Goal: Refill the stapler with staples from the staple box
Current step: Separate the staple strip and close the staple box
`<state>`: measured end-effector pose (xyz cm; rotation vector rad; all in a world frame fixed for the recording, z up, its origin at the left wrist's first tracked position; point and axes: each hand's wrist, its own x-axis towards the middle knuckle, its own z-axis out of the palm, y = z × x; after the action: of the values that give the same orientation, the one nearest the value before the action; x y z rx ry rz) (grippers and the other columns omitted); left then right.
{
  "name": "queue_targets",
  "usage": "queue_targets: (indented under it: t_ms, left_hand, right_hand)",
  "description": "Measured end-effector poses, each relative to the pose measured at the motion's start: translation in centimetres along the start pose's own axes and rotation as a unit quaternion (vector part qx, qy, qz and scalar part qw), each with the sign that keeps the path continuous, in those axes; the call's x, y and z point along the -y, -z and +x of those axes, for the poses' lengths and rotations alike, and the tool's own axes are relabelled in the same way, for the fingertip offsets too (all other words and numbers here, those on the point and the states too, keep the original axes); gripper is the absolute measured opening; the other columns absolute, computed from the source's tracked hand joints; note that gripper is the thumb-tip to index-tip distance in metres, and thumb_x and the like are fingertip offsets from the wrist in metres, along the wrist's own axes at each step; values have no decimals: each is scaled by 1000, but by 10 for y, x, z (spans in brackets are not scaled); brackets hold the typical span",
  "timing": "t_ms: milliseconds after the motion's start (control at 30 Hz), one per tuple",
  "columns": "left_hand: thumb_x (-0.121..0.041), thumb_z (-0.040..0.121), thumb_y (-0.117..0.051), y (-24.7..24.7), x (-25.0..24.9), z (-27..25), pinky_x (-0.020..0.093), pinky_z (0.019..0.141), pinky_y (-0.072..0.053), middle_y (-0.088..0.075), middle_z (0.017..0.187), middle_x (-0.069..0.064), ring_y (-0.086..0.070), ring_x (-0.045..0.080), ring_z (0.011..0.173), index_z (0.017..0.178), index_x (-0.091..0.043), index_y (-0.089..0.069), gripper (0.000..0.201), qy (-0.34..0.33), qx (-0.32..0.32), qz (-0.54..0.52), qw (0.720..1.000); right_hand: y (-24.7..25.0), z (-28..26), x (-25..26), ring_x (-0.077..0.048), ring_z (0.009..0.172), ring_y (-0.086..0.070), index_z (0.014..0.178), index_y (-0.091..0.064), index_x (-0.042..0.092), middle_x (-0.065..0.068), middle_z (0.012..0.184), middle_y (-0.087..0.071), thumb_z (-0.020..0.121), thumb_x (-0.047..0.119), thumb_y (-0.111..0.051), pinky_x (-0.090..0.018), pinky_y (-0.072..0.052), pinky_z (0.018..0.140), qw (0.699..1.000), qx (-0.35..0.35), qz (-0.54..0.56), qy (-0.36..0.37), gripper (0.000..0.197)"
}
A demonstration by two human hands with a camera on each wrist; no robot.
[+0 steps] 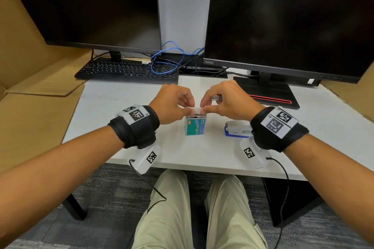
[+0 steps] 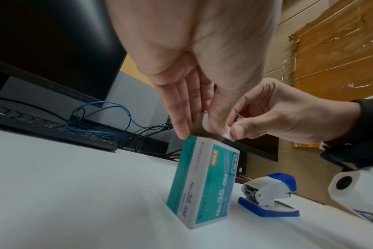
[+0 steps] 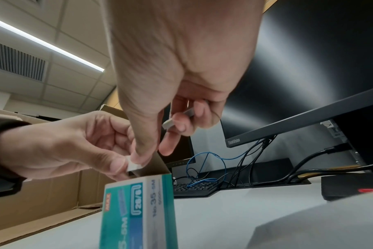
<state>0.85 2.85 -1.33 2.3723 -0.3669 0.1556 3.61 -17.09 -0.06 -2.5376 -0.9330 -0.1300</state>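
Note:
A teal staple box (image 1: 195, 126) stands upright on the white table (image 1: 121, 119), its top open. Both hands meet just above it and pinch its white top flap (image 1: 193, 110) from either side. My left hand (image 1: 187, 107) holds the flap's left end between thumb and forefinger. My right hand (image 1: 204, 107) holds the right end, and its other fingers curl round a grey staple strip (image 3: 178, 118). The flap (image 2: 209, 124) and the box (image 2: 202, 182) show from below in the left wrist view. The white and blue stapler (image 2: 270, 197) lies shut to the right of the box, partly hidden behind my right wrist (image 1: 237, 129).
Two dark monitors (image 1: 283, 16) stand at the back, with a black keyboard (image 1: 125, 70) and blue and black cables (image 1: 168, 60) between them. A black monitor base with a red stripe (image 1: 269, 95) sits just behind my right hand. Cardboard (image 1: 40, 91) borders the table on the left.

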Motion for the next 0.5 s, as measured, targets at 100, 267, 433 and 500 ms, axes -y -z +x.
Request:
queue_targets:
  t_ms: [100, 267, 433, 500]
  left_hand:
    - [-12, 72, -81, -3, 2, -1, 30, 77, -62, -77, 86, 6, -74, 17, 81, 81, -5, -74, 13, -10, -2, 9, 1000]
    - [-18, 70, -84, -4, 10, -3, 29, 77, -62, -77, 85, 9, -72, 22, 84, 75, -8, -77, 13, -15, 3, -6, 1000]
    - [-21, 73, -82, -6, 11, -6, 30, 74, -62, -76, 95, 7, -70, 21, 86, 79, -6, -79, 16, -58, 12, 35, 998]
    - [-23, 74, -80, -5, 11, -7, 29, 75, -61, -75, 97, 5, -68, 19, 87, 80, -8, -79, 16, -78, 28, 64, 995]
  right_hand:
    - [-5, -1, -1, -4, 75, -55, 91, -78, 25, 8, 91, -74, 80, 37, -74, -20, -40, 68, 1000, 13, -1, -1, 17]
    - [-6, -1, -2, 1, 69, -53, 95, -80, 23, 6, 95, -76, 81, 37, -74, -11, -35, 61, 999, 31, -2, 8, 21]
    - [-9, 0, -4, -9, 80, -57, 99, -79, 28, 4, 99, -74, 83, 41, -71, -31, -55, 72, 998, 53, -21, -8, 23]
    - [-8, -1, -3, -11, 82, -58, 102, -78, 28, 3, 100, -73, 84, 41, -69, -32, -55, 73, 998, 63, -25, -6, 24]
